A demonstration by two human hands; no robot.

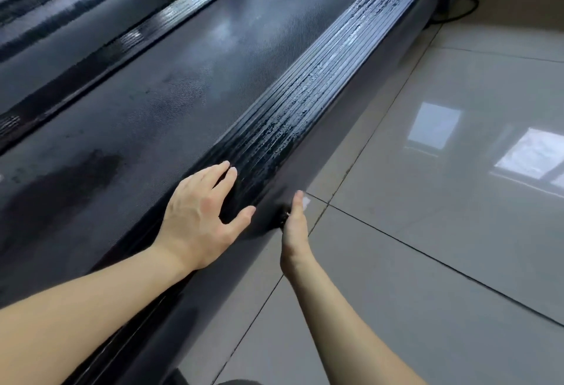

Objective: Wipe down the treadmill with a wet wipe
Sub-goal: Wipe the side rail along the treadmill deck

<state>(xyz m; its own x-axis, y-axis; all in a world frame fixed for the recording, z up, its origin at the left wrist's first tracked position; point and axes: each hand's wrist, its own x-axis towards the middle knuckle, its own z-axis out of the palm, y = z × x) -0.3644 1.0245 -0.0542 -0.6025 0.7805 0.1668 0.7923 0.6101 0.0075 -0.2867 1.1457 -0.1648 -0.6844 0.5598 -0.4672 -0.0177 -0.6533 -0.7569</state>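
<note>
- On the wet rail [293, 104] of the treadmill [183, 79], left hand [201, 213] lies flat, fingers spread.
- Just right of the rail, right hand [294, 223] presses the side [323, 143], fingers straight, together.
- Wipe [306, 201]: white sliver at those fingertips.

Your left hand [201, 216] lies flat on the ribbed side rail [305, 94] of the treadmill [360, 104], fingers straight and spread, thumb reaching toward the rail's outer edge. Beyond your fingertips the rail glistens with wet streaks [274, 140]. Your right hand [294, 226] stands edge-on just outside the rail, fingers straight, pressed against the treadmill's side wall; a pale scrap [306, 201] shows at its fingertips, too small to identify. The belt [183, 79] runs along the rail's inner side, the glossy tiled floor [427, 232] along its outer side. A black cable [475, 6] curls near the rail's far end.
</note>
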